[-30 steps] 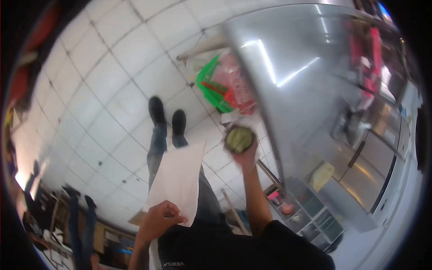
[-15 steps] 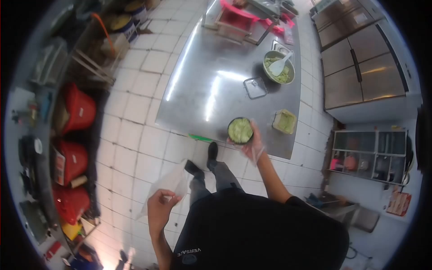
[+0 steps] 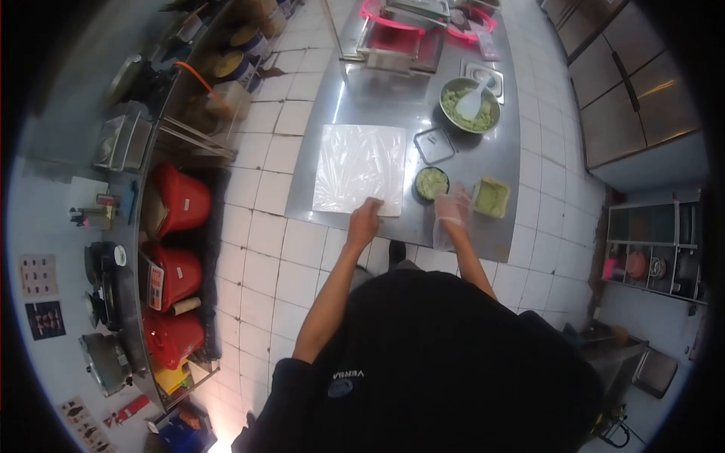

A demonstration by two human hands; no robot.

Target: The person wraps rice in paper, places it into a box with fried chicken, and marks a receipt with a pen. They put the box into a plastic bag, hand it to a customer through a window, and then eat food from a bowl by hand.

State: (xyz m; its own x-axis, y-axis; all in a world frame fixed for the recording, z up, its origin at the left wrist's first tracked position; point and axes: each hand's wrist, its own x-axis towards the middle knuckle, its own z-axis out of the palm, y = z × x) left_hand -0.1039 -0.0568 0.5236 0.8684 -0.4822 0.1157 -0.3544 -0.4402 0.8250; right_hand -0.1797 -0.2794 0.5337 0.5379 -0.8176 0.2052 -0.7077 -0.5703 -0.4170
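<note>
A clear plastic sheet or bag point(image 3: 359, 167) lies flat on the steel table point(image 3: 302, 200). My left hand point(image 3: 365, 217) pinches its near edge. My right hand point(image 3: 453, 213), in a loose clear plastic glove, is beside a dark round bowl of chopped green food point(image 3: 432, 183) standing on the table; whether its fingers touch the bowl is unclear. Right of that hand stands a square container with green food point(image 3: 492, 197). Behind the round bowl lies a clear square lid point(image 3: 434, 146). A large bowl of green pieces point(image 3: 455, 121) holds a white spatula point(image 3: 470, 104).
Pink baskets point(image 3: 391, 15) and a metal rack are at the table's far end. Red tubs point(image 3: 181, 199) line the shelf on the left. Steel cabinets point(image 3: 627, 90) stand at the right, above a wire rack point(image 3: 655, 245) with dishes.
The round bowl has gone from my right hand onto the table. My left hand has moved forward, and the plastic that hung from it now lies spread on the table.
</note>
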